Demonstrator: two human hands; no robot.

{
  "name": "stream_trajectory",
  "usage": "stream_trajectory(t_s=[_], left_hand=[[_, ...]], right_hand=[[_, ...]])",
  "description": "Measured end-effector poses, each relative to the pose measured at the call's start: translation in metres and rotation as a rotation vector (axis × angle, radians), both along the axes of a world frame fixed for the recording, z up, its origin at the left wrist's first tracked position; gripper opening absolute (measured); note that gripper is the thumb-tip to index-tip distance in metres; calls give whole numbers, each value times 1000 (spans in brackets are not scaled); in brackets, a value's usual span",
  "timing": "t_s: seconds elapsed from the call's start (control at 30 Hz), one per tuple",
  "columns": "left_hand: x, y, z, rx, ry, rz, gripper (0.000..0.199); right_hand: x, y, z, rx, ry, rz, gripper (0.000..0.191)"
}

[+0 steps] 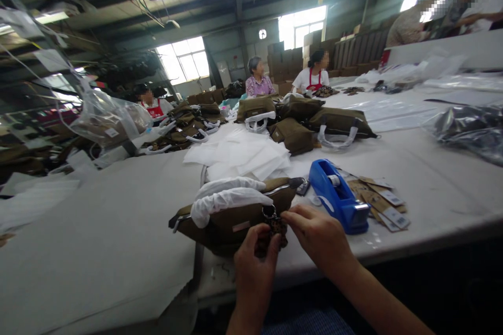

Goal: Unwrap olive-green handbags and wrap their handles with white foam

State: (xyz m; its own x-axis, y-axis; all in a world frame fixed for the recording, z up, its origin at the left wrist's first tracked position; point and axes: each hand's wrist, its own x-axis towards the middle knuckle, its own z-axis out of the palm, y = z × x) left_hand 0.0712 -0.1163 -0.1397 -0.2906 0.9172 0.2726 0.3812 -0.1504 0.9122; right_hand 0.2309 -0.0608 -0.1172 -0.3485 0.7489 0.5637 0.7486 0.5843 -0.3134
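Observation:
An olive-green handbag lies on the white table before me, its handles wrapped in white material. A metal ring hangs at its front near the right handle end, with a dark brown patterned charm below it. My left hand pinches the charm between thumb and fingers from below. From the right, my right hand has its fingers pressed together at the charm's upper right edge, beside the ring. What its fingertips hold is too small to make out.
A blue tape dispenser stands right of the bag, beside brown and white tags. White sheets lie behind the bag, with more olive bags beyond. Clear plastic with dark contents is at right. Several people are farther back.

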Motion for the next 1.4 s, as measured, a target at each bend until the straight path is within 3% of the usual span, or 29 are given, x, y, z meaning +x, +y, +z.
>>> stream_trajectory(t_s=[0.23,0.4,0.57,0.77,0.97,1.1,1.3,1.4], left_hand=[[1,0,1,-14,-19,8,20],[1,-1,-1,-8,42,17,20],[-7,-3,5,65,236,-78,11],[-28,15,22,318,486,29,20],[-34,32,22,425,760,-31,24],[-31,31,24,447,838,3,20],[-33,21,40,401,671,121,12],[-29,12,46,386,621,103,12]], right_hand=[[-2,0,3,-11,-17,13,16],[-2,11,-4,63,138,142,20],[-1,26,-19,71,363,299,13],[-6,33,-28,98,477,294,14],[-14,35,-28,125,523,276,9],[-17,28,-25,-27,599,250,6],[-12,2,-17,-557,805,240,24],[-11,-5,-14,-559,879,248,30]])
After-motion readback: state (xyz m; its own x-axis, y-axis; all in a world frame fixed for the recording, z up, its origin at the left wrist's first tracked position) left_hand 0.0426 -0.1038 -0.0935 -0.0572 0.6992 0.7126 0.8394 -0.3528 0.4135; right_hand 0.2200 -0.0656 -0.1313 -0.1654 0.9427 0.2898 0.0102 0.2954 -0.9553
